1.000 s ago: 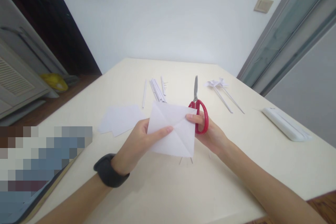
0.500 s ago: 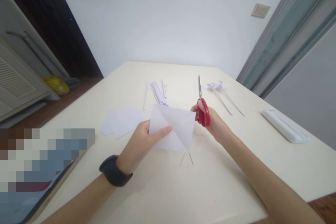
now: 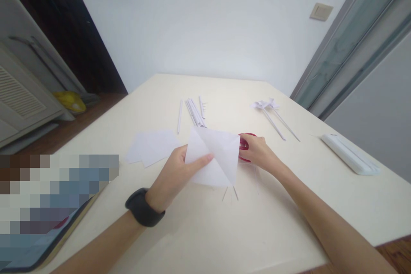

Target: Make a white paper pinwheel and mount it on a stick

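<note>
My left hand (image 3: 180, 171), with a black band on its wrist, grips a square sheet of white paper (image 3: 210, 147) with the thumb on top and the fingers behind. Diagonal creases run across that sheet. Just right of its edge, my right hand (image 3: 260, 150) is closed on the red handles of a pair of scissors (image 3: 247, 135). Their blades are hidden from view, apparently behind the paper. Below the sheet, two thin sticks (image 3: 236, 193) poke out on the tabletop.
Loose white sheets (image 3: 150, 145) lie to the left. Rolled paper sticks (image 3: 195, 112) are bunched behind the held sheet. At the right are two paper pinwheels (image 3: 265, 105) on sticks and a white packet (image 3: 349, 154). A wall bounds the table (image 3: 224, 87) at the back.
The scissors, which pointed up with blades in sight, have been turned by my right hand so the blades no longer show. My left hand keeps the paper nearly in place.
</note>
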`<act>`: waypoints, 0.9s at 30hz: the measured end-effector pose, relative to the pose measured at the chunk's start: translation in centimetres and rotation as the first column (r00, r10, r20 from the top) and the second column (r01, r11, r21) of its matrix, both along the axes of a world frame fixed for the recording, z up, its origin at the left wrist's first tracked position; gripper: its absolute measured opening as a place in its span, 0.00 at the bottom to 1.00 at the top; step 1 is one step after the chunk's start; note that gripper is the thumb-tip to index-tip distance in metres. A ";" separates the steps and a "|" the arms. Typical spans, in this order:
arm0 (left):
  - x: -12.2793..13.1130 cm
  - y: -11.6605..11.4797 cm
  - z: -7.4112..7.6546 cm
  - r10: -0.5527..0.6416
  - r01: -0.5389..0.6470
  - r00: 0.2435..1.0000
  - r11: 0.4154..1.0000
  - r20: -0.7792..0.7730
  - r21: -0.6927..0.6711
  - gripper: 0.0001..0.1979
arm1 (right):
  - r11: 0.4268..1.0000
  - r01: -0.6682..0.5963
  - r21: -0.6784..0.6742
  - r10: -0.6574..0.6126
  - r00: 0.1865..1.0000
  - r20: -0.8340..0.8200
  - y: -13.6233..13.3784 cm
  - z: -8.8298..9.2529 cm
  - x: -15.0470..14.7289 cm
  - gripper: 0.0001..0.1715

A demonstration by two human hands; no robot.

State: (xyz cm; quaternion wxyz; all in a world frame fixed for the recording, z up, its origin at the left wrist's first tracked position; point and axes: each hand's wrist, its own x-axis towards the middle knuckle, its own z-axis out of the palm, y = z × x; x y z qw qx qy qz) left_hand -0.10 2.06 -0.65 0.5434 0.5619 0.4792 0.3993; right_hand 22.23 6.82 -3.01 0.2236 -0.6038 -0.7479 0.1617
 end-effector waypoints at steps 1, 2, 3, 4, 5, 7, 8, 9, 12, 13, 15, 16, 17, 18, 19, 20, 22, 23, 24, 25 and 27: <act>0.0 0.0 0.0 -0.009 0.009 1.000 1.000 -0.001 0.001 0.14 | 1.000 -0.010 -0.002 0.010 1.000 0.012 -0.1 0.0 0.0 0.05; 0.0 0.0 0.0 -0.018 0.018 1.000 1.000 -0.002 0.000 0.13 | 1.000 -0.021 -0.005 0.021 1.000 0.023 -0.1 0.0 0.0 0.06; 0.0 0.0 0.0 -0.027 0.027 1.000 1.000 -0.003 -0.003 0.13 | 0.999 -0.033 -0.008 0.033 0.999 0.034 -0.1 -0.1 0.0 0.07; 0.0 0.0 0.0 -0.036 0.036 0.999 0.999 -0.003 -0.006 0.13 | 0.999 -0.046 -0.012 0.046 0.998 0.044 -0.1 -0.1 0.0 0.08; 0.0 0.0 0.0 -0.043 0.043 0.999 0.999 -0.001 -0.012 0.13 | 0.998 -0.059 -0.015 0.060 0.997 0.054 0.0 -0.2 0.0 0.09; -0.1 0.0 0.0 -0.057 0.057 0.998 0.998 0.007 -0.024 0.14 | 0.997 -0.082 -0.016 0.083 0.994 0.071 0.1 -0.5 0.0 0.10; -0.1 0.0 0.0 -0.065 0.066 0.998 0.997 0.010 -0.030 0.14 | 0.996 -0.089 -0.014 0.090 0.993 0.078 0.2 -0.7 0.0 0.09; -0.1 0.0 0.0 -0.074 0.074 0.997 0.997 0.010 -0.034 0.14 | 0.995 -0.096 -0.011 0.096 0.992 0.082 0.3 -0.8 0.0 0.08; -0.1 0.1 0.0 -0.090 0.090 0.996 0.995 -0.015 -0.033 0.14 | 0.995 -0.104 -0.005 0.104 0.991 0.080 0.3 -1.0 0.2 0.07; -0.1 0.1 -0.1 -0.089 0.088 0.996 0.996 -0.029 -0.033 0.14 | 0.994 -0.106 -0.005 0.106 0.992 0.075 0.2 -1.1 0.2 0.07; 0.0 0.2 -0.1 -0.081 0.079 0.995 0.996 -0.055 -0.037 0.13 | 0.994 -0.106 -0.006 0.106 0.993 0.054 0.2 -1.1 0.2 0.07; 0.0 0.2 -0.1 -0.076 0.073 0.995 0.996 -0.060 -0.041 0.13 | 0.995 -0.104 -0.007 0.105 0.994 0.039 0.1 -1.1 0.2 0.07; 0.0 0.3 -0.1 -0.069 0.066 0.996 0.997 -0.059 -0.044 0.13 | 0.995 -0.102 -0.009 0.102 0.995 0.020 0.1 -1.0 0.2 0.06; 0.0 0.3 -0.1 -0.062 0.059 0.997 0.997 -0.053 -0.045 0.14 | 0.995 -0.097 -0.011 0.097 0.995 -0.003 0.1 -0.9 0.1 0.06; 0.0 0.3 -0.1 -0.054 0.053 0.998 0.998 -0.043 -0.043 0.14 | 0.996 -0.090 -0.015 0.090 0.996 -0.030 0.1 -0.9 0.1 0.06; 0.0 0.3 -0.1 -0.045 0.043 0.998 0.998 -0.033 -0.038 0.14 | 0.996 -0.083 -0.019 0.081 0.995 -0.061 0.1 -0.7 0.1 0.05; -0.1 0.4 -0.1 -0.020 0.020 1.000 1.000 -0.021 -0.023 0.16 | 0.997 -0.072 -0.037 0.066 0.988 -0.139 0.2 -0.4 0.2 0.04; -0.2 0.5 -0.1 -0.008 0.007 1.000 1.000 -0.018 -0.016 0.16 | 0.996 -0.071 -0.053 0.060 0.981 -0.187 0.2 -0.2 0.2 0.03; -0.3 0.5 -0.1 0.005 -0.005 1.000 1.000 -0.016 -0.010 0.17 | 0.994 -0.078 -0.078 0.058 0.969 -0.241 0.1 0.0 0.2 0.04; -0.4 0.6 -0.2 0.015 -0.015 1.000 1.000 -0.011 -0.006 0.17 | 0.989 -0.096 -0.110 0.059 0.952 -0.300 0.1 0.3 0.2 0.06; -0.6 0.7 -0.2 0.022 -0.022 1.000 1.000 0.006 0.000 0.18 | 0.971 -0.160 -0.179 0.070 0.902 -0.427 -0.2 0.9 0.2 0.10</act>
